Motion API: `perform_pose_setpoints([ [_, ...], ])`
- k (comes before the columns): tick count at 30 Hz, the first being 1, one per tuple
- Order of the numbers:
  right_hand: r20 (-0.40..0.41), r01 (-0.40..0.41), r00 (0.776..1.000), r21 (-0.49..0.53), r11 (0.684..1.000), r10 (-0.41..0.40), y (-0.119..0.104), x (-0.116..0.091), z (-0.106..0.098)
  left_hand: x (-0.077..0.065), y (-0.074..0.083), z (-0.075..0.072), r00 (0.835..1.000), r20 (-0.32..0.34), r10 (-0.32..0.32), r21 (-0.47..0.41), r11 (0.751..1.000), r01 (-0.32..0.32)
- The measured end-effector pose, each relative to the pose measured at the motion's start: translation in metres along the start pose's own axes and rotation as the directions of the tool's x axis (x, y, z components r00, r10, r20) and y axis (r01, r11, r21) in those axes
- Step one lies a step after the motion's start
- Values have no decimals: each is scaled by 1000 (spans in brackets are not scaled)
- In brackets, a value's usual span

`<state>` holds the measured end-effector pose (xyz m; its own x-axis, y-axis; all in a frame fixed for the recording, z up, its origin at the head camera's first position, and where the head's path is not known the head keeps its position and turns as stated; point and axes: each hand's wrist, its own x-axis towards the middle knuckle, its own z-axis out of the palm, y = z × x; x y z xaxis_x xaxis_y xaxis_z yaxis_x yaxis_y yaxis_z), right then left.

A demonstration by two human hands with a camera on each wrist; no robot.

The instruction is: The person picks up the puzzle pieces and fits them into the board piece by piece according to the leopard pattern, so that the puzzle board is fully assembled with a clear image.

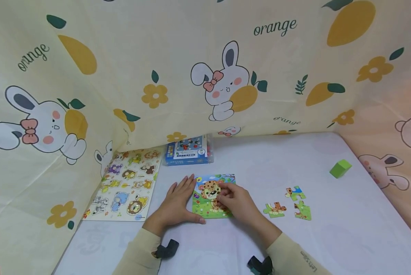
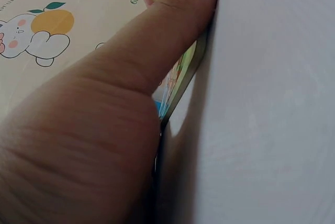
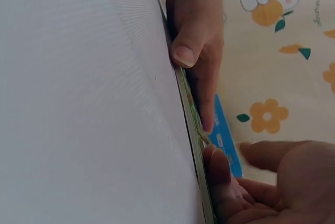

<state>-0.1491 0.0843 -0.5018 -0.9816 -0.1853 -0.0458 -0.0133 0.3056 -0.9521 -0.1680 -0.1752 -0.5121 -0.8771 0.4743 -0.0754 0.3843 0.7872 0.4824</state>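
The puzzle [image 1: 205, 212] lies flat on the worktop [image 1: 226, 248], between the two hands, its upper face showing a leopard on grass. The left hand [image 1: 176, 202] rests against the puzzle: fingers extended along the left edge, thumb spread along the near edge, nothing grasped. The right hand [image 1: 240, 202] is over the right part of the puzzle, with thumb and forefinger bent and their tips slightly apart. Whether these fingers hold a piece cannot be told.

Three loose pieces lie to the right of the puzzle: a spotted piece [image 1: 275, 209] to the left, a blue-topped piece [image 1: 295, 193] at the far side, and a mostly green piece [image 1: 302, 211] just below it. A green block [image 1: 340, 169] sits farther right.

The box [image 1: 188, 161] stands beyond the puzzle, near the curtain [image 1: 277, 65]. It has blue sides and a printed top; its contents cannot be made out. The animal board [image 1: 121, 218] lies left of the left hand and bears rows of animals, including a zebra, a hippo and a lion.
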Motion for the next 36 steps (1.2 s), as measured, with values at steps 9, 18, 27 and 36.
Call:
perform_pose_setpoints([
  [9,4,18,1000,-90,996,-18,-2,-5,-7,0,2,-1,1000,2,-8,-13,1000,8],
  [18,19,69,998,-117,991,-67,-3,-8,-21,1,2,0,1000,7,-11,-2,1000,11],
  [27,46,124,991,-9,992,-124,-5,-15,-46,1,2,-1,1000,15,-7,-9,1000,7],
  [36,106,206,970,128,970,-220,2,-28,-85,-1,2,-2,1000,16,-17,-11,1000,17],
])
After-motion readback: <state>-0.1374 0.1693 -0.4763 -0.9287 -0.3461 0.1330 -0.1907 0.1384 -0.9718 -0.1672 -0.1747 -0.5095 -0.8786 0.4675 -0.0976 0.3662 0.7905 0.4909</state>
